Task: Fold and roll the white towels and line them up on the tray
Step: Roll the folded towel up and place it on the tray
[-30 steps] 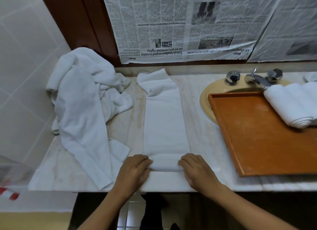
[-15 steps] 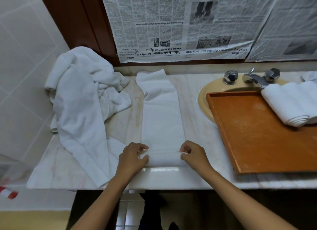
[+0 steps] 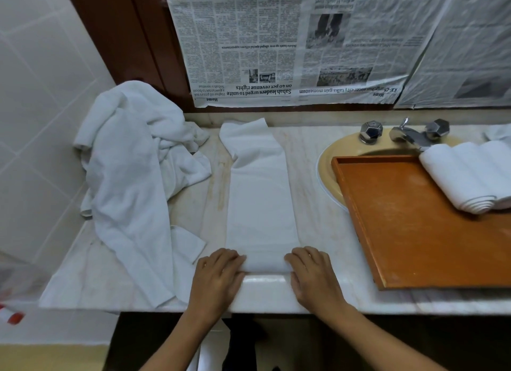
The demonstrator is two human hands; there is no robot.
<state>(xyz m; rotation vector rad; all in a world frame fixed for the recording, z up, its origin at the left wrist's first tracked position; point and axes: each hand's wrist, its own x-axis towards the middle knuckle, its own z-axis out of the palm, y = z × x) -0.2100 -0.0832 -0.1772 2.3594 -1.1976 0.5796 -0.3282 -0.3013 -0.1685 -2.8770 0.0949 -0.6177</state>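
Head view. A long, narrow folded towel [image 3: 261, 205] lies flat on the marble surface [image 3: 326, 205], running from the front edge back toward the wall. Its far end is loose and slightly crumpled. Its near end is thickened into a low roll just inside the front edge of the surface.

The left hand [image 3: 217, 276] sits at the left corner of this roll and the right hand [image 3: 313, 276] at the right corner, both palm down. The left fingers [image 3: 231, 256] and the right fingers [image 3: 297, 256] are bent over the rolled end and grip it. The middle of the roll shows bare between the two hands. Both forearms reach in from below the surface edge.

To the left, a heap of unfolded white towels [image 3: 130, 177] is piled against the tiled wall [image 3: 41, 94], and one length trails forward to the front edge, close beside the left hand.

To the right, an orange-brown wooden tray [image 3: 414, 232] rests partly over a yellow basin [image 3: 327, 163]. Rolled towels [image 3: 464, 174] lie side by side at its far right corner, touching one another, spiral ends facing forward. How many there are cannot be told, since the row runs out of view. Most of the tray floor is bare.

Behind the tray stand a chrome faucet [image 3: 409, 134] and two faceted tap handles [image 3: 370, 131].

Sheets of newspaper [image 3: 276, 53] hang upside down across the panel above the surface, beside a dark wooden frame [image 3: 124, 39].
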